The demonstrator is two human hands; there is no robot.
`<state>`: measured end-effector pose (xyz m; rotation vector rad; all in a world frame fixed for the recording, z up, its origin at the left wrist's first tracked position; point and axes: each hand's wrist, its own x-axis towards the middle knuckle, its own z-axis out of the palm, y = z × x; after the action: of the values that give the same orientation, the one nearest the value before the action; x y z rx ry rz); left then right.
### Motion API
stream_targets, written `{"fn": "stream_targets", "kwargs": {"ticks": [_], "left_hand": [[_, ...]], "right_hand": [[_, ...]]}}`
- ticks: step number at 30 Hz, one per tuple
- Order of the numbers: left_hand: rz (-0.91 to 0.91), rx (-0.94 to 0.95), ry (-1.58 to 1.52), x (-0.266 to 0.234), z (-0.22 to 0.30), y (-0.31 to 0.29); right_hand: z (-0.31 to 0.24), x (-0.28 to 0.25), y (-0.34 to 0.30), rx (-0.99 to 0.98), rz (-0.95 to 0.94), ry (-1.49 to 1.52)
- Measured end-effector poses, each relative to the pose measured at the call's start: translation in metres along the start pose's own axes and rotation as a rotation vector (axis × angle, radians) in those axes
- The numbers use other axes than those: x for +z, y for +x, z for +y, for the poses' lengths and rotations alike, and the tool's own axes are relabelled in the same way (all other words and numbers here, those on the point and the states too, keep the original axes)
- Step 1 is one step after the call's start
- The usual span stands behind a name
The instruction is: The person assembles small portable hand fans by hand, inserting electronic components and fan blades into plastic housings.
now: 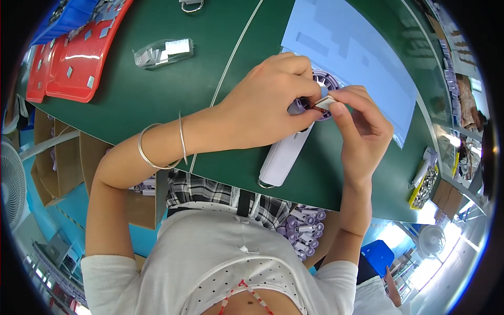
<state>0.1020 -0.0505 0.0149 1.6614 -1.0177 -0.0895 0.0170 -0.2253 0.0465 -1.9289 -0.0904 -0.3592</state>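
A handheld fan with a long white handle (286, 157) and a round purple head (332, 80) lies on the green table in front of me. My left hand (273, 102) is closed over the fan where handle and head meet, its thumb and forefinger bent around a purple part (296, 107). Something thin and reddish shows by the thumb tip. Between the thumb and forefinger of my right hand (366, 123) is a small whitish square pad (326, 103), right beside the left fingertips. My left fingers hide much of the fan's joint.
A blue sheet (357, 47) covers the table's far right. At far left are a red tray (71, 73) with small grey pieces and a blue bin (63, 21). A clear bag (164, 53) lies left of centre. A yellow box of small parts (424, 188) sits by the right edge.
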Motion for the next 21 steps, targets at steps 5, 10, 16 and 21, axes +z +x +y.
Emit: {"fn": "stream_targets", "kwargs": {"ticks": [5,10,16,21], "left_hand": [[0.014,-0.003,-0.029,-0.002,0.000,-0.002],[0.023,-0.011,-0.048,-0.005,-0.005,-0.002],[-0.001,0.060,0.089,-0.008,-0.006,0.000],[0.004,-0.007,0.129,-0.006,-0.002,-0.002]], "right_hand": [[-0.001,-0.002,0.002,-0.009,0.003,0.016],[0.000,0.000,0.004,-0.063,-0.015,-0.034],[0.001,0.005,0.006,-0.089,-0.001,-0.071],[0.011,0.006,0.004,-0.141,0.081,-0.138]]}}
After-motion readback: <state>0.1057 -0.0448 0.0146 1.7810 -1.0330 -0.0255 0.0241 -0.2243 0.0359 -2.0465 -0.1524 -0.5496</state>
